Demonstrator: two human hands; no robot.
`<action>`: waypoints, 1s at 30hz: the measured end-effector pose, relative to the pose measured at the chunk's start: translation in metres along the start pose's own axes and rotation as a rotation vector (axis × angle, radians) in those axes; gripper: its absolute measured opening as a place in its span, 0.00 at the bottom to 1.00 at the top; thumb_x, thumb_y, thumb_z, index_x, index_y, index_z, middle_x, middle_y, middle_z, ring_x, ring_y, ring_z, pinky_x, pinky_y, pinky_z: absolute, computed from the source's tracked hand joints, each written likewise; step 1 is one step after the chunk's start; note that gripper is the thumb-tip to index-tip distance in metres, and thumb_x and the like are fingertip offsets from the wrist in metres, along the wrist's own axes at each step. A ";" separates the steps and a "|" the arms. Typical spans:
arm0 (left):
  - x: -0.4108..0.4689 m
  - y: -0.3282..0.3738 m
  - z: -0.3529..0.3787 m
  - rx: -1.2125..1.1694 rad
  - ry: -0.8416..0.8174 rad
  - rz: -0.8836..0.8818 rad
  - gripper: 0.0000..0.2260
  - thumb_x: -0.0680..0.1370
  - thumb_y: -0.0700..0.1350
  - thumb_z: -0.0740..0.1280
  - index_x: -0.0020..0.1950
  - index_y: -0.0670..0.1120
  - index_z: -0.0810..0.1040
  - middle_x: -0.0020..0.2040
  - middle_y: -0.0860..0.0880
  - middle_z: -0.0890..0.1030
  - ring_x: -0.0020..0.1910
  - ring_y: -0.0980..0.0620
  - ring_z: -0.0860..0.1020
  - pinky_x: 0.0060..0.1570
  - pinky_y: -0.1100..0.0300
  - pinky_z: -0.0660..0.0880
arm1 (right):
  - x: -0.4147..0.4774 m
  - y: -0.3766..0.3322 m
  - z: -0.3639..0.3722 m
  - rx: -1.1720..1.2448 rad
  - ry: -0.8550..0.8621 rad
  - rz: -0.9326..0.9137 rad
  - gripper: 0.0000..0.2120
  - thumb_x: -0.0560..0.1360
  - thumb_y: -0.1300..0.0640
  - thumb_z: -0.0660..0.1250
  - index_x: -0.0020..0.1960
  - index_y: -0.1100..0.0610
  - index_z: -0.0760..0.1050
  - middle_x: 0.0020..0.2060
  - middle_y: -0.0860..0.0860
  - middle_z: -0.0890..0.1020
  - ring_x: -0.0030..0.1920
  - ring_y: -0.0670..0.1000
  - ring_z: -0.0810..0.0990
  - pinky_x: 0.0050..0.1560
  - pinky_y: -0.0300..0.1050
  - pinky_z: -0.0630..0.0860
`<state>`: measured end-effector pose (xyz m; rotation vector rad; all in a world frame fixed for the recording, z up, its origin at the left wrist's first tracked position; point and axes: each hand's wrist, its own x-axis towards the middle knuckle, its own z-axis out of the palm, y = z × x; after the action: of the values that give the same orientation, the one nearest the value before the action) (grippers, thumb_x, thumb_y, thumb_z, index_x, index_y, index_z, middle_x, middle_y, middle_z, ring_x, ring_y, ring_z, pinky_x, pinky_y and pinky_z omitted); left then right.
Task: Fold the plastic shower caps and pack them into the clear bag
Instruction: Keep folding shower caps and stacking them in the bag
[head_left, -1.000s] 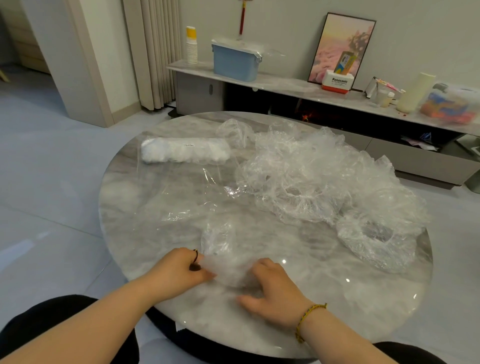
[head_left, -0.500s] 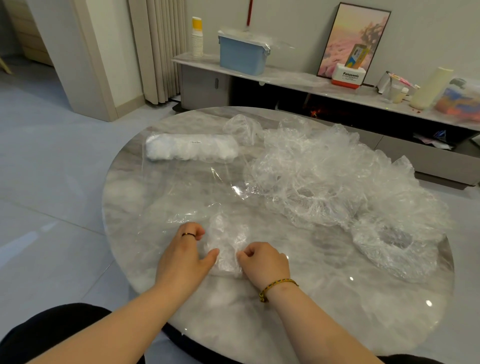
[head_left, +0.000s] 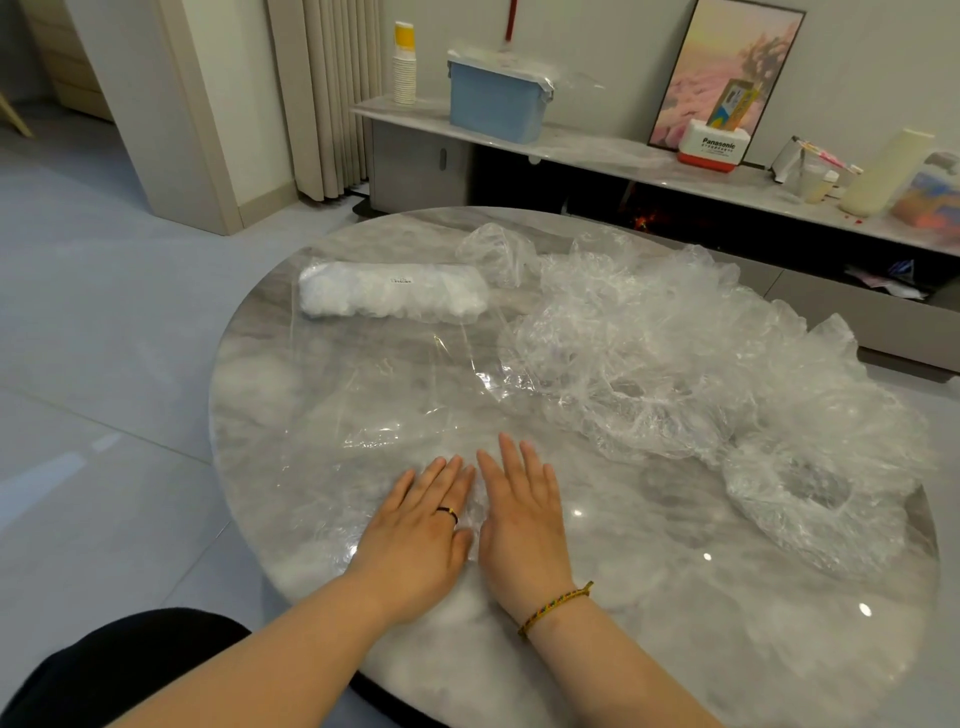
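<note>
Fingers (head_left: 511, 462) straight and flat, my left hand (head_left: 415, 535) and right hand (head_left: 519, 525) press side by side on the folded clear plastic shower cap (head_left: 474, 512) at the near side of the round grey marble table (head_left: 675, 649); the long clear bag (head_left: 395, 291) lies far left, crosswise, nearer my left hand.
</note>
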<state>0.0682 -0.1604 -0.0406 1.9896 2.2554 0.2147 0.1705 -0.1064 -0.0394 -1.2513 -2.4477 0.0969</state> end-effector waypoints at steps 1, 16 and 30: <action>-0.001 0.000 0.001 0.010 -0.002 0.017 0.40 0.62 0.57 0.28 0.73 0.43 0.37 0.69 0.55 0.36 0.69 0.58 0.36 0.61 0.66 0.26 | -0.001 0.001 0.001 0.025 -0.061 -0.021 0.26 0.63 0.55 0.52 0.59 0.55 0.73 0.56 0.54 0.81 0.61 0.56 0.73 0.65 0.48 0.58; 0.005 0.003 -0.005 -0.021 -0.130 0.006 0.46 0.56 0.55 0.23 0.75 0.46 0.35 0.69 0.57 0.32 0.63 0.62 0.30 0.64 0.61 0.29 | 0.010 0.002 -0.009 0.050 -0.506 0.045 0.52 0.52 0.44 0.23 0.76 0.54 0.39 0.75 0.49 0.39 0.75 0.46 0.38 0.66 0.38 0.30; 0.014 -0.009 -0.024 -0.311 0.075 -0.337 0.32 0.76 0.57 0.64 0.75 0.48 0.55 0.73 0.52 0.60 0.72 0.53 0.58 0.67 0.64 0.54 | 0.004 0.006 -0.010 0.209 -0.420 0.070 0.35 0.70 0.43 0.35 0.75 0.52 0.49 0.76 0.47 0.48 0.75 0.45 0.45 0.66 0.32 0.34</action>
<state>0.0530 -0.1483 -0.0191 1.4495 2.3824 0.5700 0.1769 -0.1009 -0.0305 -1.3280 -2.6461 0.6798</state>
